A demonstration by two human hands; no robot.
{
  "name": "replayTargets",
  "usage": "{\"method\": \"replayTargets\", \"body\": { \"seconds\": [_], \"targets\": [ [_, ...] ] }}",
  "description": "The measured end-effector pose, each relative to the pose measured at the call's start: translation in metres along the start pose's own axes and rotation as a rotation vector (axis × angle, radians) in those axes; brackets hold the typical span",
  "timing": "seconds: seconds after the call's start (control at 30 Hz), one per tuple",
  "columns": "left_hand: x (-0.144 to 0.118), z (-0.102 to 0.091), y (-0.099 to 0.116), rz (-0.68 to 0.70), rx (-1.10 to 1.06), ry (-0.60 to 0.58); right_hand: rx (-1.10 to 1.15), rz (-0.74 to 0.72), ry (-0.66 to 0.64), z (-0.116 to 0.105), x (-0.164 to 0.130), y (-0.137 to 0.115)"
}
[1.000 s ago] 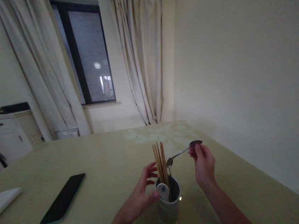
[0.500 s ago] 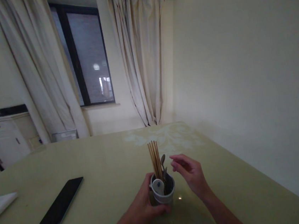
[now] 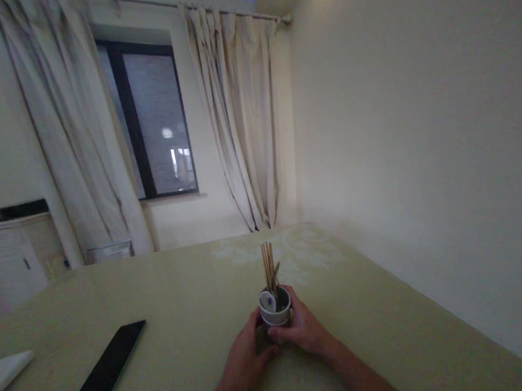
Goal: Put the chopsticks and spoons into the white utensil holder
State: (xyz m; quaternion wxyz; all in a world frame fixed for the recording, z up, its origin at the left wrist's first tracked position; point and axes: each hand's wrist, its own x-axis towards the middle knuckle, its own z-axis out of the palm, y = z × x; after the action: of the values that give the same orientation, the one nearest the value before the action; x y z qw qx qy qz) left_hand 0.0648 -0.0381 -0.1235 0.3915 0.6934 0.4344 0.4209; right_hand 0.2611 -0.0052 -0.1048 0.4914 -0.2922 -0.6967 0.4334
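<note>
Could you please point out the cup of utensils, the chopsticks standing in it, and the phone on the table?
cup [image 3: 277,317], head view, on its white front wall.
chopsticks [image 3: 267,263], head view, on the upper shafts.
phone [image 3: 107,366], head view, on the middle of its dark screen.

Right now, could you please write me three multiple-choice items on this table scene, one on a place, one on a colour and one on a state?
1. Where does the flat black phone lie on the pale yellow-green table?
A. Right of the cup
B. Left of the cup
C. Inside the cup

2. What colour are the thin wooden chopsticks?
A. Light brown
B. Blue
C. Black

3. How does the small white cup stand?
A. Tipped on its side
B. Lifted off the table
C. Upright, clasped by both hands

Answers: 1 B, the phone lies far left of the cup. 2 A, the sticks look tan. 3 C, the left hand and right hand wrap its sides.
</note>
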Motion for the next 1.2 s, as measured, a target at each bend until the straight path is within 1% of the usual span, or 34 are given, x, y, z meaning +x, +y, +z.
{"method": "replayTargets", "body": {
  "seconds": [0.1, 0.2, 0.3, 0.37, 0.43, 0.5, 0.6, 0.67, 0.7, 0.77, 0.8, 0.83, 0.87, 0.9, 0.93, 0.97, 1.0, 1.03, 1.13, 1.17, 1.2],
  "targets": [
    [0.001, 0.000, -0.013, -0.049, 0.084, 0.036, -0.131, 0.033, 0.163, -0.016, 0.007, 0.013],
    [0.003, -0.003, -0.021, -0.036, 0.075, 0.085, -0.209, 0.078, 0.355, -0.044, 0.014, 0.027],
    [0.004, -0.006, -0.025, -0.015, 0.067, 0.119, -0.394, 0.132, 0.609, -0.075, 0.017, 0.036],
    [0.003, -0.007, -0.025, -0.006, 0.102, 0.118, -0.546, 0.191, 0.761, -0.094, 0.016, 0.039],
    [0.002, -0.009, -0.023, -0.004, 0.144, 0.095, -0.617, 0.234, 0.851, -0.110, 0.014, 0.040],
    [0.001, -0.010, -0.019, -0.019, 0.165, 0.080, -0.643, 0.269, 0.895, -0.120, 0.011, 0.041],
    [0.000, -0.013, -0.015, -0.041, 0.156, 0.080, -0.665, 0.310, 0.901, -0.125, 0.009, 0.042],
    [0.000, -0.014, -0.015, -0.041, 0.143, 0.075, -0.688, 0.323, 0.906, -0.124, 0.009, 0.040],
    [0.000, -0.014, -0.015, -0.038, 0.138, 0.072, -0.707, 0.334, 0.933, -0.122, 0.010, 0.038],
    [0.000, -0.014, -0.017, -0.035, 0.138, 0.071, -0.757, 0.343, 1.047, -0.116, 0.012, 0.031],
    [0.000, -0.014, -0.018, -0.034, 0.142, 0.075, -0.779, 0.317, 1.118, -0.112, 0.013, 0.026],
    [-0.001, -0.014, -0.019, -0.034, 0.150, 0.078, -0.794, 0.258, 1.178, -0.106, 0.014, 0.021],
    [-0.001, -0.014, -0.020, -0.034, 0.160, 0.083, -0.802, 0.164, 1.214, -0.098, 0.014, 0.017],
    [-0.001, -0.013, -0.021, -0.033, 0.171, 0.085, -0.805, 0.046, 1.205, -0.088, 0.014, 0.013],
    [-0.002, -0.013, -0.021, -0.032, 0.187, 0.091, -0.798, -0.079, 1.151, -0.076, 0.014, 0.010],
    [-0.003, -0.012, -0.022, -0.030, 0.208, 0.097, -0.782, -0.168, 1.046, -0.062, 0.013, 0.007],
    [-0.004, -0.011, -0.022, -0.026, 0.233, 0.104, -0.757, -0.213, 0.906, -0.047, 0.012, 0.006],
    [-0.005, -0.010, -0.021, -0.014, 0.260, 0.108, -0.732, -0.209, 0.724, -0.031, 0.010, 0.005],
    [-0.008, -0.007, -0.016, 0.084, 0.338, 0.051, -0.639, -0.133, 0.026, 0.011, 0.004, 0.003],
    [-0.009, -0.006, -0.014, 0.116, 0.360, 0.021, -0.607, -0.115, -0.145, 0.021, 0.003, 0.003],
    [-0.010, -0.005, -0.011, 0.137, 0.378, -0.001, -0.572, -0.092, -0.227, 0.028, 0.002, 0.002]
  ]
}}
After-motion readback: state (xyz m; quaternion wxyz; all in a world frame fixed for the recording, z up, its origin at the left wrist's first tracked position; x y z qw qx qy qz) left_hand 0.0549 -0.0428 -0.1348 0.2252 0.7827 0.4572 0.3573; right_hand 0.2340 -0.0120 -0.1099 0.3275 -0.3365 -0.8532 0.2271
